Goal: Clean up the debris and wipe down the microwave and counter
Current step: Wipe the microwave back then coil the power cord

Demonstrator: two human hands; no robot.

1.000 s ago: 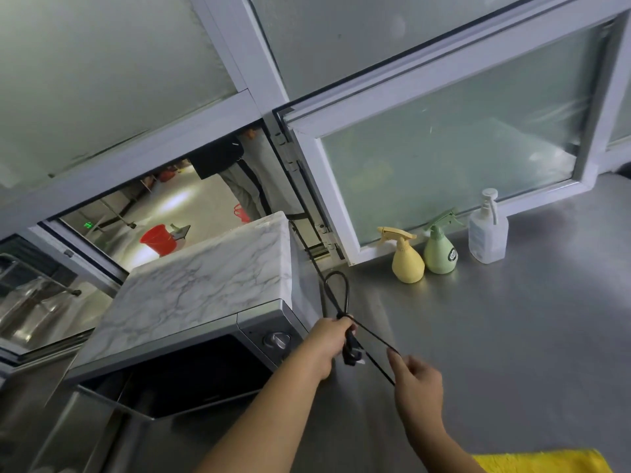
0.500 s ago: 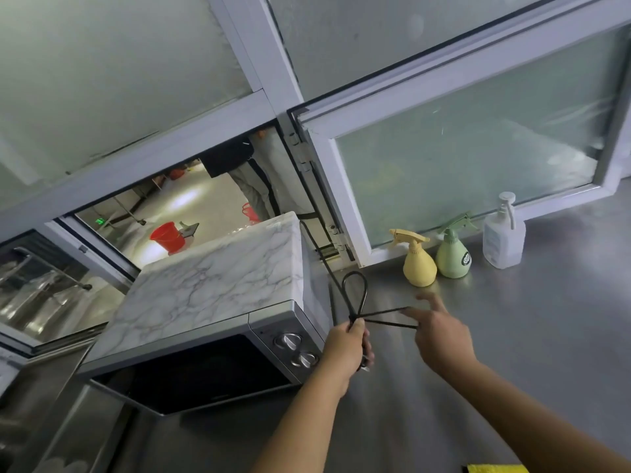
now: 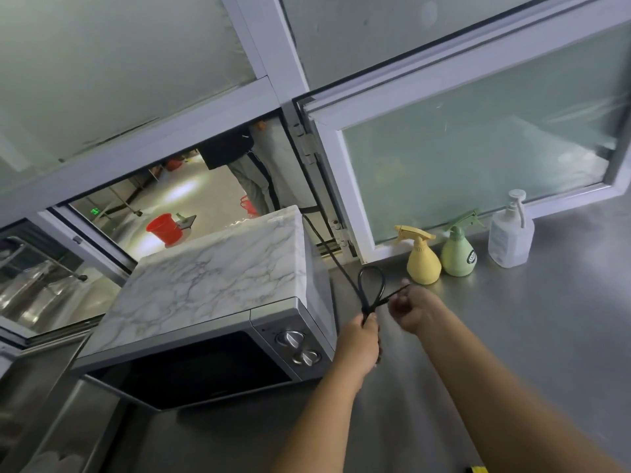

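The left hand (image 3: 361, 339) grips the black cord (image 3: 370, 290) just beside the microwave (image 3: 218, 302), which stands on the steel desk (image 3: 546, 336). The right hand (image 3: 415, 310) pinches the cord's end, with a loop standing above both hands. Two spray bottles (image 3: 423, 264) stand near the window.

Bottles (image 3: 457, 256) right of microwave (image 3: 218, 302) (counter (image 3: 529, 336))

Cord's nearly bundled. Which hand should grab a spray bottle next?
Right, probably. The right hand only pinches the loose cord end and sits nearest the yellow spray bottle. The left hand grips the loop's crossing beside the microwave.
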